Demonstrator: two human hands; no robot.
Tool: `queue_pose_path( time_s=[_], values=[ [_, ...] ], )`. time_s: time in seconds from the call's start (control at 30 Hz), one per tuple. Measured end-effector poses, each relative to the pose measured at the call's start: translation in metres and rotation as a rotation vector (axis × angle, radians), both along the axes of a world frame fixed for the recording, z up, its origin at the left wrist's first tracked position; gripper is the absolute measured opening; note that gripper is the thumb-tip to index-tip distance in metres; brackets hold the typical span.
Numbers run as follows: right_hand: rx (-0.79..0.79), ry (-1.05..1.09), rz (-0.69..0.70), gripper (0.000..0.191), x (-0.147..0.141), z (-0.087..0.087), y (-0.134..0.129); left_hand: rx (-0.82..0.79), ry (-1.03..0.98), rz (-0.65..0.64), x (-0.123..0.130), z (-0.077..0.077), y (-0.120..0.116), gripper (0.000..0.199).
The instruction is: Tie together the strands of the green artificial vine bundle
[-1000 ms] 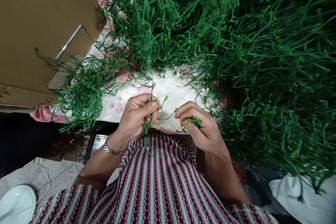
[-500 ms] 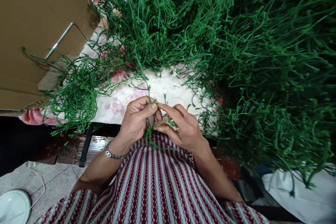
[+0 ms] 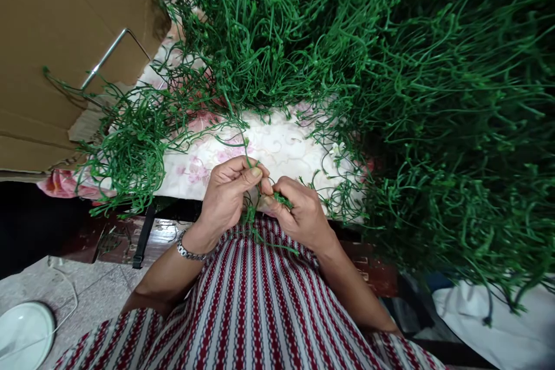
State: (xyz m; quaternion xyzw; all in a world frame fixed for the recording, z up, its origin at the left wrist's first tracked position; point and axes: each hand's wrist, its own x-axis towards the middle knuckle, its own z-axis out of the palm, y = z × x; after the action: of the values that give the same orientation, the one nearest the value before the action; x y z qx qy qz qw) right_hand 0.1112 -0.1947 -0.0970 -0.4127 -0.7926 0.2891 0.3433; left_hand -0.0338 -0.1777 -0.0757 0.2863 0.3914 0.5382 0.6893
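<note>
Between the thumb and forefinger of my left hand (image 3: pixel 228 193) is a thin green plastic plant stem (image 3: pixel 247 151), running up toward the pile and down past my fingers. Close beside it, my right hand (image 3: pixel 302 214) is closed in a pinch, its fingertips almost at the stem. A small leafy green sprig (image 3: pixel 283 201) shows between the right thumb and forefinger. More green strands (image 3: pixel 249 217) dangle under my hands against the striped clothing (image 3: pixel 260 300). My fingers partly hide where the pieces meet.
A large heap of green stems (image 3: pixel 433 98) covers the back and right. A smaller bundle (image 3: pixel 134 162) lies left on the floral cloth (image 3: pixel 186 179). The cardboard box (image 3: pixel 69 23) stands left, with a bent metal rod (image 3: pixel 104 58) beside it. A white round object (image 3: pixel 26 335) sits lower left.
My right thumb and forefinger, apart before, have closed together around the leafy sprig. My left hand keeps its pinch on the stem. The whole view has shifted slightly.
</note>
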Motion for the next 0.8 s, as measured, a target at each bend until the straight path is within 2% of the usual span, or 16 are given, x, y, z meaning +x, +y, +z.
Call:
queue_pose_path(
  time_s=[0.17, 0.33, 0.4, 0.43, 0.5, 0.57, 0.63, 0.67, 0.73, 0.8],
  values=[
    [0.028, 0.078, 0.114, 0.013, -0.004, 0.005, -0.003, -0.108, -0.140, -0.039, 0.005, 0.000, -0.003, 0.015],
    [0.036, 0.159, 0.220, 0.018, -0.006, 0.008, -0.005, -0.158, -0.174, -0.028, 0.007, 0.005, -0.005, 0.017],
    [0.039, 0.236, 0.288, 0.022, -0.003, 0.011, -0.010, -0.176, -0.197, 0.028, 0.002, 0.008, 0.001, 0.015],
    [0.045, 0.275, 0.326, 0.023, 0.001, 0.013, -0.013, -0.178, -0.211, 0.097, -0.002, 0.009, 0.005, 0.014],
    [0.085, 0.282, 0.348, 0.024, 0.014, 0.019, -0.019, -0.034, -0.212, 0.216, -0.010, 0.014, 0.012, 0.018],
    [0.173, 0.150, 0.115, 0.018, 0.034, 0.028, -0.021, 0.027, -0.126, 0.142, -0.014, 0.019, 0.015, 0.011],
    [0.254, -0.185, -0.186, 0.004, 0.055, 0.039, -0.020, 0.023, -0.048, 0.007, -0.015, 0.023, 0.013, 0.008],
    [0.267, -0.368, -0.308, 0.005, 0.064, 0.043, -0.018, 0.020, -0.016, -0.037, -0.014, 0.023, 0.012, 0.008],
    [0.274, -0.631, -0.464, 0.026, 0.077, 0.047, -0.014, 0.039, 0.024, -0.053, -0.011, 0.022, 0.011, 0.009],
    [0.266, -0.738, -0.521, 0.044, 0.083, 0.047, -0.012, 0.058, 0.032, -0.031, -0.009, 0.020, 0.011, 0.009]
  ],
)
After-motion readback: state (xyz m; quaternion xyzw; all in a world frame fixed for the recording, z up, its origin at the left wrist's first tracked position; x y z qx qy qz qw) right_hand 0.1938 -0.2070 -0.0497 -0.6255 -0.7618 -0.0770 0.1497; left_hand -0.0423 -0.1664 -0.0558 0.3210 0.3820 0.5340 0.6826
